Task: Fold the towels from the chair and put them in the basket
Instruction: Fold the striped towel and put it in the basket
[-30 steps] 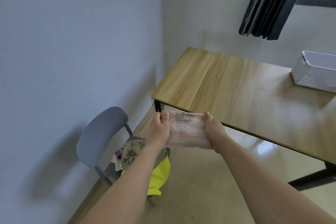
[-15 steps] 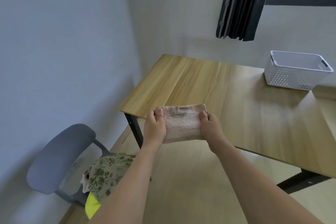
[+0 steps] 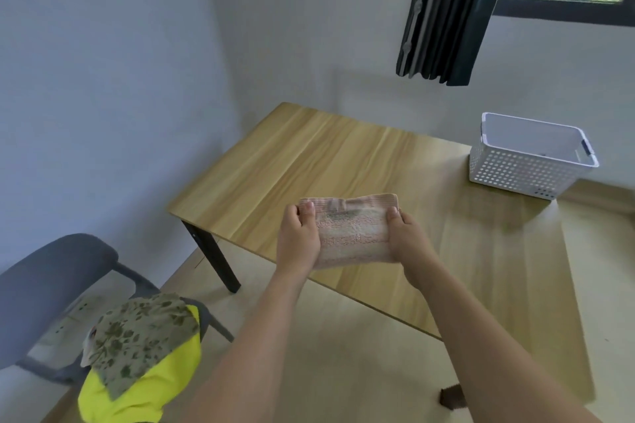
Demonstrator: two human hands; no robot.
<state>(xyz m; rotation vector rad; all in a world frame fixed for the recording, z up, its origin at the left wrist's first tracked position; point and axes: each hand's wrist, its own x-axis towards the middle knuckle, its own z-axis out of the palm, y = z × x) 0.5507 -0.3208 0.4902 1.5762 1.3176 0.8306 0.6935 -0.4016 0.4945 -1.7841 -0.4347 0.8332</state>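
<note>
A small folded pink towel (image 3: 352, 233) hangs in the air over the near edge of the wooden table (image 3: 309, 161). My left hand (image 3: 298, 237) grips its left side and my right hand (image 3: 405, 237) grips its right side, thumbs on top. The white perforated basket (image 3: 525, 165) stands at the table's far right and looks empty. At lower left the grey chair (image 3: 51, 285) carries a floral green-grey towel (image 3: 141, 330) lying on a bright yellow towel (image 3: 147, 391).
A dark curtain (image 3: 443, 10) hangs beside the window above the table's far side. White walls close in at the left and behind the table. A black table leg (image 3: 213, 251) stands between chair and table. Pale wooden floor lies below my arms.
The view has swung right and up, so the chair slid to the lower left and the whole basket came into view. Both hands carried the pink towel over the table's near edge.
</note>
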